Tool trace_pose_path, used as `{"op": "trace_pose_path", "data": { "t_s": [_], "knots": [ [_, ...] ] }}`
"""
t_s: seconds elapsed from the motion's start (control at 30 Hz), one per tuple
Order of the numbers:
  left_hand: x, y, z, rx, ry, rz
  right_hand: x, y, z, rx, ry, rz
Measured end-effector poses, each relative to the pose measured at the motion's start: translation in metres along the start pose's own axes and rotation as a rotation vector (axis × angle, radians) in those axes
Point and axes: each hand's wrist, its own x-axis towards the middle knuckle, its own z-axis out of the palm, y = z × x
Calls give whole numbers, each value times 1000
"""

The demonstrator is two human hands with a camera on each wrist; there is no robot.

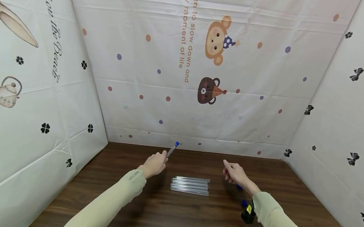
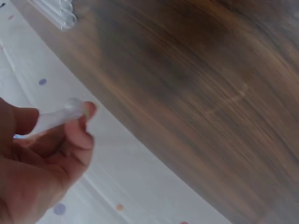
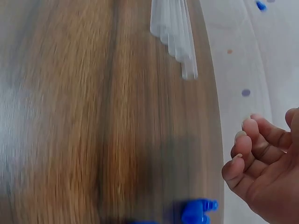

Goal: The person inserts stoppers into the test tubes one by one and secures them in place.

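Note:
My left hand (image 1: pixel 154 164) grips a clear test tube (image 1: pixel 171 151) above the table's left-middle part. The tube tilts up to the right and wears a blue cap (image 1: pixel 177 143) at its upper end. In the left wrist view, thumb and fingers wrap the tube, whose rounded clear end (image 2: pixel 74 108) shows between them. My right hand (image 1: pixel 235 173) hovers over the right side, fingers loosely curled around nothing. Between the hands, several clear test tubes (image 1: pixel 190 186) lie side by side. Loose blue caps (image 3: pixel 194 212) lie below the right hand.
A black object with a yellow label (image 1: pixel 248 214) stands by the right forearm, a blue cap (image 1: pixel 244 203) beside it. The dark wooden table (image 1: pixel 151 212) meets printed white sheets at the back (image 1: pixel 132 114), left and right.

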Motion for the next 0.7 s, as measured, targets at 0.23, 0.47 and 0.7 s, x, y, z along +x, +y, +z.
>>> {"op": "trace_pose_path", "data": {
  "t_s": [0.23, 0.47, 0.7],
  "knots": [
    [-6, -22, -9, 33, -52, -147, -5, 8, -23, -46, 19, 7],
    [-13, -42, -18, 62, -109, -251, -7, 14, -37, -103, 14, -26],
    [-18, -53, -23, 94, -155, -337, -8, 21, -44, -226, -26, -55]
  ]
}}
